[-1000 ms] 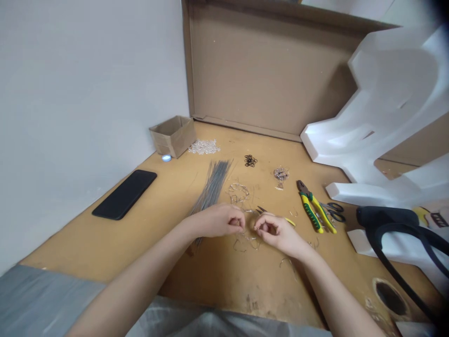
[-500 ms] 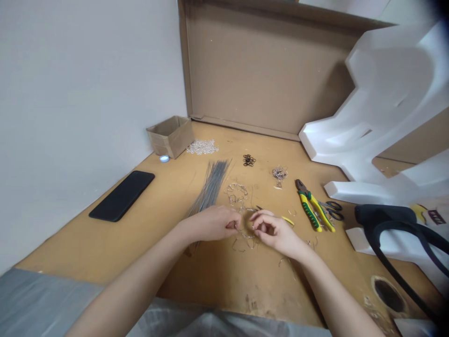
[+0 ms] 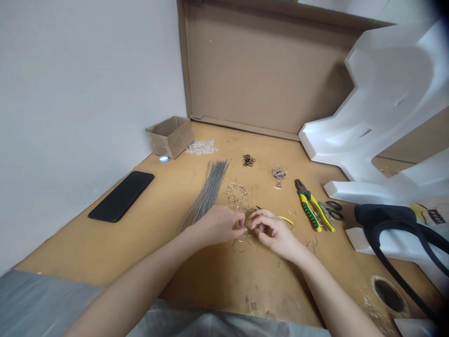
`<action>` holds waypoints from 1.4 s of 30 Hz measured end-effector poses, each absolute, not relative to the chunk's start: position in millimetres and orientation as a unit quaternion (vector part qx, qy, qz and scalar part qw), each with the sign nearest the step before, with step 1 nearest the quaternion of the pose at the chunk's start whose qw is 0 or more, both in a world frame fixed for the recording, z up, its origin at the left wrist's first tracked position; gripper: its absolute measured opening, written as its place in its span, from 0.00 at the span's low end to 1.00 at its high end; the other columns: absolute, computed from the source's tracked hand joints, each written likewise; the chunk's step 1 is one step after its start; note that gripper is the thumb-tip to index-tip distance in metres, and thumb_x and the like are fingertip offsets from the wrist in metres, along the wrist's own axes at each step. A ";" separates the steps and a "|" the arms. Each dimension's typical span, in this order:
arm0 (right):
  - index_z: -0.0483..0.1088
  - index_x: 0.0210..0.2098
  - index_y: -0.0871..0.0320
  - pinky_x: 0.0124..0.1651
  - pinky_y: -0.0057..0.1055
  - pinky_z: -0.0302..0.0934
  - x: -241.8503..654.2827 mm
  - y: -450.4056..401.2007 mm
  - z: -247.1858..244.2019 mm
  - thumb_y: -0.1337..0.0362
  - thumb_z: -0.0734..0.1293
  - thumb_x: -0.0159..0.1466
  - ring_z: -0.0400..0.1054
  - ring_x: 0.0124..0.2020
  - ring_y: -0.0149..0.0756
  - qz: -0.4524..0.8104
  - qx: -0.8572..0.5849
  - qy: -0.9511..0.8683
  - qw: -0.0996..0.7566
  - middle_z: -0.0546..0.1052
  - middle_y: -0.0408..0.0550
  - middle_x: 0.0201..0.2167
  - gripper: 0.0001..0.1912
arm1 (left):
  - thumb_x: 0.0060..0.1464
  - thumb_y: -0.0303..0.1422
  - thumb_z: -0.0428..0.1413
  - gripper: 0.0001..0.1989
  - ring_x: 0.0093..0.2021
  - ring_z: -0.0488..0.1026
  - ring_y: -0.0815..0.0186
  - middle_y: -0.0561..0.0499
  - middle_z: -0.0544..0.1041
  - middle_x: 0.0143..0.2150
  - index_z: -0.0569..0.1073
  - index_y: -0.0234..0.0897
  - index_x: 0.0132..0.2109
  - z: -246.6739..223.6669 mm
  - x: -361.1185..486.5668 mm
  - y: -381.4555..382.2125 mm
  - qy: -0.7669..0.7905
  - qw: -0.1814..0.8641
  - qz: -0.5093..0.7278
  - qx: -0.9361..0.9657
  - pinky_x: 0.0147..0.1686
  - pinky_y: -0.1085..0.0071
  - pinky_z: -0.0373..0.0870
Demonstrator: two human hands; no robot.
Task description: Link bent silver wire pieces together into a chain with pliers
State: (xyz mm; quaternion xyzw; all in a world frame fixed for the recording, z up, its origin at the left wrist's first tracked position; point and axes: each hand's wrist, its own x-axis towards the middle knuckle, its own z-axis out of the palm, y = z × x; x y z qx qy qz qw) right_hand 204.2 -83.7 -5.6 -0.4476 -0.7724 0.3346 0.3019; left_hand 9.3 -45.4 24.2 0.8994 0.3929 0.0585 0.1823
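My left hand (image 3: 224,225) is closed in a pinch at the middle of the table, just right of a bundle of straight grey wires (image 3: 211,189). Close beside it, my right hand (image 3: 273,231) is curled with thumb and fingers together. A thin bit of wire shows at the fingertips, its shape mostly hidden. Bent wire pieces (image 3: 237,191) lie just beyond the hands, and more scraps lie beneath them. Behind my right hand a tool with a yellow handle (image 3: 286,220) is partly covered.
Pliers with yellow-green grips (image 3: 310,206) and scissors (image 3: 335,209) lie at right. Farther back are black rings (image 3: 249,160), a wire tangle (image 3: 279,173), clear small pieces (image 3: 202,147) and a small cardboard box (image 3: 170,137). A black phone (image 3: 121,196) lies left; white foam (image 3: 329,135) stands right.
My left hand has shifted slightly right and turned, bringing its fingertips nearer to my right hand. The right hand has hardly moved.
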 end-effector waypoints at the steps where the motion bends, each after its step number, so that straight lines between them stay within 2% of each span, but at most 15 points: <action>1: 0.68 0.32 0.57 0.28 0.24 0.59 204.5 -84.1 -5.5 0.74 0.61 0.55 0.62 0.26 0.25 0.324 -0.452 -0.771 0.309 0.67 0.48 0.43 0.09 | 0.51 0.38 0.50 0.09 0.26 0.70 0.67 0.54 0.75 0.26 0.71 0.40 0.33 22.8 11.2 -47.2 0.402 0.170 0.070 0.897 0.23 0.75 0.52; 6: 0.71 0.34 0.56 0.33 0.27 0.62 205.8 -84.3 -2.4 0.72 0.61 0.57 0.65 0.37 0.32 0.233 -0.486 -0.771 0.339 0.63 0.51 0.43 0.09 | 0.52 0.38 0.50 0.09 0.29 0.73 0.63 0.53 0.76 0.29 0.69 0.39 0.38 17.0 14.5 -49.5 0.414 0.127 0.101 0.896 0.25 0.74 0.56; 11: 0.74 0.33 0.55 0.32 0.28 0.61 204.1 -86.5 2.0 0.69 0.61 0.59 0.65 0.31 0.32 0.126 -0.541 -0.776 0.299 0.66 0.49 0.37 0.09 | 0.53 0.37 0.48 0.09 0.30 0.73 0.65 0.53 0.77 0.29 0.72 0.41 0.36 12.5 14.9 -46.6 0.408 0.125 0.089 0.900 0.26 0.74 0.56; 15: 0.74 0.33 0.53 0.36 0.30 0.60 202.1 -91.3 4.4 0.67 0.61 0.60 0.66 0.37 0.36 0.023 -0.556 -0.787 0.267 0.67 0.51 0.42 0.10 | 0.51 0.37 0.50 0.10 0.27 0.72 0.65 0.53 0.77 0.26 0.73 0.40 0.31 9.1 19.3 -50.0 0.417 0.139 0.092 0.894 0.24 0.74 0.55; 18: 0.74 0.34 0.51 0.30 0.28 0.58 202.4 -93.8 5.1 0.65 0.61 0.61 0.67 0.34 0.35 -0.015 -0.571 -0.787 0.234 0.70 0.49 0.35 0.10 | 0.51 0.39 0.49 0.12 0.26 0.72 0.64 0.52 0.76 0.25 0.74 0.39 0.29 7.3 22.4 -53.1 0.421 0.130 0.098 0.892 0.23 0.74 0.54; 22: 0.74 0.36 0.50 0.27 0.26 0.56 203.8 -91.9 0.2 0.65 0.60 0.61 0.69 0.27 0.32 0.007 -0.575 -0.794 0.197 0.75 0.45 0.31 0.11 | 0.52 0.41 0.48 0.14 0.26 0.72 0.64 0.51 0.77 0.25 0.75 0.40 0.29 5.1 23.8 -54.0 0.414 0.127 0.099 0.896 0.23 0.73 0.53; 25: 0.74 0.36 0.52 0.32 0.27 0.59 202.7 -88.8 -6.7 0.66 0.61 0.61 0.71 0.30 0.34 0.056 -0.592 -0.773 0.220 0.78 0.44 0.32 0.10 | 0.53 0.41 0.47 0.16 0.27 0.72 0.64 0.51 0.78 0.26 0.75 0.40 0.29 2.8 24.2 -53.5 0.418 0.129 0.093 0.894 0.23 0.73 0.53; 27: 0.73 0.35 0.53 0.33 0.27 0.60 201.0 -88.1 -9.7 0.67 0.61 0.59 0.71 0.29 0.34 0.112 -0.603 -0.753 0.238 0.78 0.44 0.30 0.10 | 0.53 0.41 0.47 0.16 0.27 0.73 0.64 0.50 0.78 0.26 0.76 0.40 0.30 1.1 25.1 -53.6 0.419 0.131 0.085 0.894 0.23 0.73 0.54; 30: 0.71 0.36 0.55 0.28 0.25 0.59 197.9 -89.8 -8.5 0.70 0.60 0.57 0.68 0.22 0.30 0.209 -0.596 -0.737 0.241 0.76 0.41 0.24 0.11 | 0.52 0.40 0.48 0.15 0.27 0.73 0.63 0.49 0.78 0.26 0.76 0.39 0.28 -1.0 27.1 -54.8 0.429 0.130 0.067 0.891 0.24 0.74 0.55; 32: 0.69 0.38 0.56 0.27 0.24 0.58 195.8 -92.1 -4.6 0.70 0.61 0.54 0.66 0.22 0.29 0.244 -0.579 -0.741 0.237 0.75 0.42 0.26 0.12 | 0.51 0.39 0.48 0.15 0.27 0.73 0.63 0.49 0.77 0.26 0.76 0.38 0.28 -2.0 27.9 -55.6 0.437 0.134 0.062 0.887 0.24 0.74 0.55; 35: 0.67 0.39 0.56 0.31 0.26 0.58 192.8 -95.3 0.7 0.67 0.64 0.51 0.66 0.27 0.31 0.229 -0.566 -0.758 0.228 0.74 0.44 0.32 0.15 | 0.53 0.40 0.47 0.15 0.28 0.73 0.64 0.49 0.78 0.27 0.76 0.39 0.30 -2.5 27.4 -55.4 0.430 0.151 0.067 0.887 0.24 0.74 0.57; 37: 0.66 0.38 0.56 0.33 0.28 0.58 191.5 -96.4 1.7 0.66 0.65 0.50 0.66 0.29 0.33 0.201 -0.572 -0.764 0.221 0.73 0.45 0.33 0.14 | 0.55 0.39 0.46 0.15 0.29 0.73 0.64 0.49 0.78 0.29 0.76 0.39 0.31 -2.0 26.1 -54.2 0.404 0.161 0.069 0.898 0.25 0.74 0.58; 42: 0.65 0.34 0.57 0.29 0.26 0.55 191.5 -96.8 0.7 0.65 0.63 0.53 0.63 0.25 0.31 0.164 -0.577 -0.771 0.215 0.71 0.45 0.30 0.09 | 0.55 0.35 0.47 0.12 0.30 0.73 0.65 0.50 0.77 0.30 0.75 0.38 0.33 4.7 20.7 -49.5 0.359 0.177 0.076 0.913 0.26 0.75 0.58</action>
